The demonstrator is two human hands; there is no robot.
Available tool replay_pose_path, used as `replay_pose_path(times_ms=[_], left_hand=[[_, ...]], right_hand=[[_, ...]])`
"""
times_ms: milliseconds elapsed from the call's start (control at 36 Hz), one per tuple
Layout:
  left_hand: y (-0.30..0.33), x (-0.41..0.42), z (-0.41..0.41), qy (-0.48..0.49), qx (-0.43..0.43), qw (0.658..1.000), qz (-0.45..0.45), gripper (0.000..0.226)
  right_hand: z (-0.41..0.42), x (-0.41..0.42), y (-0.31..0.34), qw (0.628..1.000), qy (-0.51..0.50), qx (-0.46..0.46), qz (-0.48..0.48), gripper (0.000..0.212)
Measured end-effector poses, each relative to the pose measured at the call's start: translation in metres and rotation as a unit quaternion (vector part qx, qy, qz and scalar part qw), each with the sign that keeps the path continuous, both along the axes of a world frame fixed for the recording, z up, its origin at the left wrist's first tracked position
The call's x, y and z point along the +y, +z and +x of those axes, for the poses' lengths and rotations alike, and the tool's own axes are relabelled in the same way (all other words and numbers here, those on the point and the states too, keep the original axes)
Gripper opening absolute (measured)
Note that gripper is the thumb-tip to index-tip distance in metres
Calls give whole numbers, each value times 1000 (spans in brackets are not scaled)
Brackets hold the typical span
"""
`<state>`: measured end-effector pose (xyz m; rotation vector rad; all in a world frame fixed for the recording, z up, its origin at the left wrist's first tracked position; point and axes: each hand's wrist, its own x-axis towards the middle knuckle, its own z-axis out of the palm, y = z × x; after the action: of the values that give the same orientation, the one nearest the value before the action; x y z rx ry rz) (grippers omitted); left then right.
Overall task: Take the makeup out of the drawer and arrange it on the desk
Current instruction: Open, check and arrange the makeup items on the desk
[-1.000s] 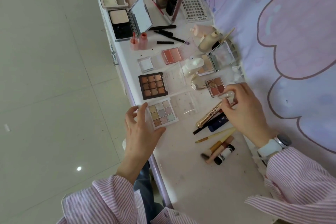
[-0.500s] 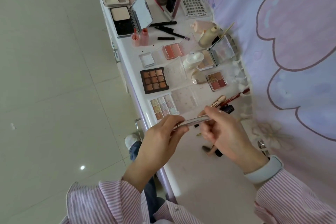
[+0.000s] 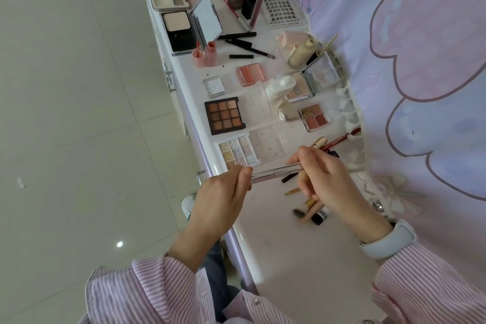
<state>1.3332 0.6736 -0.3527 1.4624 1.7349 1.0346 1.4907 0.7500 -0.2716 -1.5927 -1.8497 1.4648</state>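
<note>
Both hands hold a slim clear makeup tube point(image 3: 273, 172) level above the white desk point(image 3: 284, 250). My left hand point(image 3: 221, 202) pinches its left end, and my right hand point(image 3: 328, 181) pinches its right end. Just beyond the tube lies a pastel eyeshadow palette point(image 3: 238, 153), with a brown eyeshadow palette point(image 3: 224, 115) behind it. Under my right hand sit brushes and small tubes point(image 3: 313, 212), partly hidden. A red pencil point(image 3: 342, 138) lies near the wall.
Farther up the desk are a blush compact point(image 3: 251, 74), an open mirror compact point(image 3: 193, 27), bottles point(image 3: 302, 52), black pencils point(image 3: 244, 43) and a lash tray point(image 3: 281, 6). A pink and lilac cloth point(image 3: 420, 60) hangs on the right. Tiled floor point(image 3: 79, 113) lies left of the desk's edge.
My left hand left the pastel palette, and my right hand left the pencils by the wall. Both came together holding the clear tube, which has stayed level since half a second ago.
</note>
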Motion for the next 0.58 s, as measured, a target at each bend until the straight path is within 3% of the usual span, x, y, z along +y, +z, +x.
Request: replay_pose_path(times_ms=[83,167,250,361,472,583], left_hand=[[1,1,3,14,11,1000,2,63],[-1,2,3,19,15,1000,6,61],[-3,3,5,7,24,1000,17,60],[-6,4,5,-2,34,999,5,70],[-9,3,0,-7,35,999,-11,70],[-7,5,-2,-13,43,999,-15,75]], right_hand=[[3,1,-3,999,-28,16,8,7],[4,5,2,999,-21,27,-19,9],[3,9,3,999,-7,-27,-22,25],[8,11,0,999,20,-47,11,16],[8,14,4,999,14,-26,-38,12],[4,13,-5,998,-9,-55,-41,30]])
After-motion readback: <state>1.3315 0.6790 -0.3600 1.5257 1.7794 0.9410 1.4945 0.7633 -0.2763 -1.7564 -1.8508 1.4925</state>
